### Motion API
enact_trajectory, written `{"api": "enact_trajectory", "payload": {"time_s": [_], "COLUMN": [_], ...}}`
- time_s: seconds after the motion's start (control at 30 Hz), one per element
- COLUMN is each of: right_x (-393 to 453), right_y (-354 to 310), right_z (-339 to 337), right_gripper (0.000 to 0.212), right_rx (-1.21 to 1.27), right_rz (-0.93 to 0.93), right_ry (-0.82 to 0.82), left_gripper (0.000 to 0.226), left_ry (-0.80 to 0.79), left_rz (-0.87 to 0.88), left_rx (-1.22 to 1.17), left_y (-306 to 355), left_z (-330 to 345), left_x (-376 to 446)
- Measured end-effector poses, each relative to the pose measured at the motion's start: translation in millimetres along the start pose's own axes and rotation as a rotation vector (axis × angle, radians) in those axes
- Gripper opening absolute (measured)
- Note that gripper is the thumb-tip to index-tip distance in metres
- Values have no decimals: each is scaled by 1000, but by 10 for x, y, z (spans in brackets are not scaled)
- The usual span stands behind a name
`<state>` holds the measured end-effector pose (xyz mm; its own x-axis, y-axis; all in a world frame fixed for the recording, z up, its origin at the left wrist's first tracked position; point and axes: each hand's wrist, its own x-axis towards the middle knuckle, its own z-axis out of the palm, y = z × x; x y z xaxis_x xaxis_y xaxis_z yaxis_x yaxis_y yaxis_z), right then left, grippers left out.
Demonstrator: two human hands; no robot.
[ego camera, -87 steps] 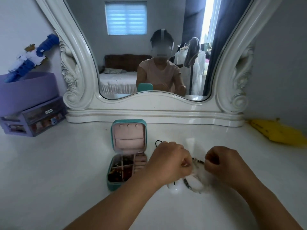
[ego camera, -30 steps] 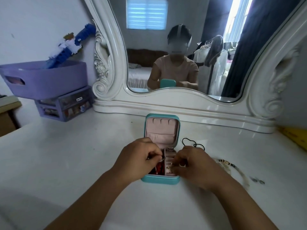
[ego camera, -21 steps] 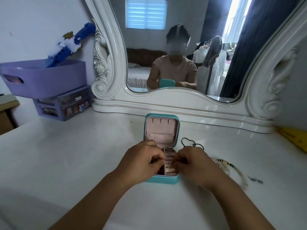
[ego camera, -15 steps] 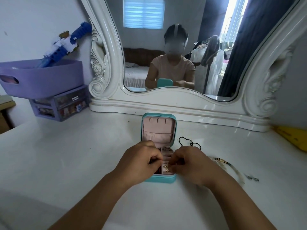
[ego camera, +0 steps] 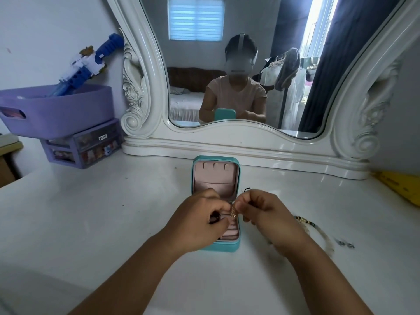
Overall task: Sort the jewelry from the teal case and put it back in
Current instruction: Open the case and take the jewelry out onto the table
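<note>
The teal case (ego camera: 221, 247) stands open on the white vanity top (ego camera: 102, 212), its pink-lined lid (ego camera: 215, 176) upright. Both my hands hover over its tray. My left hand (ego camera: 197, 221) and my right hand (ego camera: 263, 210) pinch a small gold piece of jewelry (ego camera: 233, 212) between their fingertips, just above the pink ring rolls (ego camera: 230, 230). The left hand hides most of the tray's left compartments. A beaded bracelet (ego camera: 305, 221) lies on the top to the right of the case, with two small dark pieces (ego camera: 345, 244) beyond it.
A large white carved mirror (ego camera: 238, 137) stands right behind the case. At the left sit a purple basket (ego camera: 56, 110) holding a blue toy and a purple drawer unit (ego camera: 86, 144). A yellow object (ego camera: 400, 185) lies at the right edge.
My hands went from the bracelet on the right to the case. In the last half second they rose from the tray with the small gold piece pinched between them.
</note>
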<state>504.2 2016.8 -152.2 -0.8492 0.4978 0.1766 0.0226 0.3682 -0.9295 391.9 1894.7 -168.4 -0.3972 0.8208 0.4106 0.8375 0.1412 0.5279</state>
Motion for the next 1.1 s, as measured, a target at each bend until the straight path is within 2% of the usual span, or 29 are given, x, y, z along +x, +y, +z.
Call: {"api": "enact_trajectory", "payload": {"time_s": [0.13,0.2,0.4,0.6,0.83,1.1], "right_x": [5,-7,-7,97,334,373], "right_y": [-117,-151,-140,25,225,559], "right_z": [-76,-118,-390,-822,-1162,-1249], "right_gripper": [16,18,15,14,11,10], "right_rx": [108,139,162,42,-42,-190], "right_rz": [-49,-77,-93,-4,90,275], "right_ry": [53,82,233,382,480,465], "left_gripper": [9,12,9,10,9,7], "left_ry": [8,26,43,34,36,44], "left_rz": [-53,-53,-39,-49,-13,-6], "left_rx": [-122,-139,-80,24,71,77], "left_y": [112,143,158,76,49,51], "left_z": [11,32,113,220,257,267], "left_x": [86,129,159,138,130,122]}}
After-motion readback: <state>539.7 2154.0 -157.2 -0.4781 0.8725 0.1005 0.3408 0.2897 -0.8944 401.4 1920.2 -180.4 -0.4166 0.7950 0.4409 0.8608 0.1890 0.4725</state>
